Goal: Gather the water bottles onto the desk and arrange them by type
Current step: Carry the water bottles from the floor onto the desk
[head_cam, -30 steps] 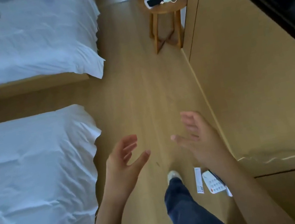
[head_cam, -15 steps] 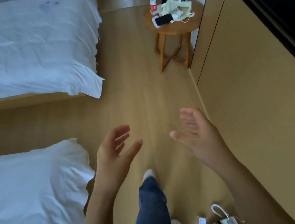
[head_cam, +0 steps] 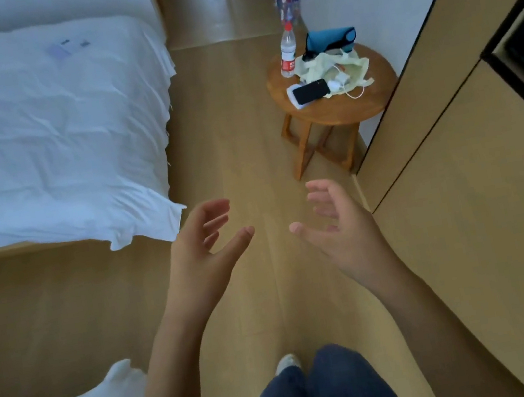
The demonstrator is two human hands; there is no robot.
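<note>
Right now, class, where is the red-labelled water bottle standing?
In the head view, the water bottle stands upright at the left edge of the round wooden side table, upper right, beside a pale cloth bag.

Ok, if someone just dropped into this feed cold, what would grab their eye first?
Probably the two bare hands, left hand and right hand, held open and empty over the wooden floor. Next, the round wooden side table ahead on the right by the wall, with a clear red-labelled water bottle standing upright at its far left edge beside a black phone. The white bed fills the left.
</note>
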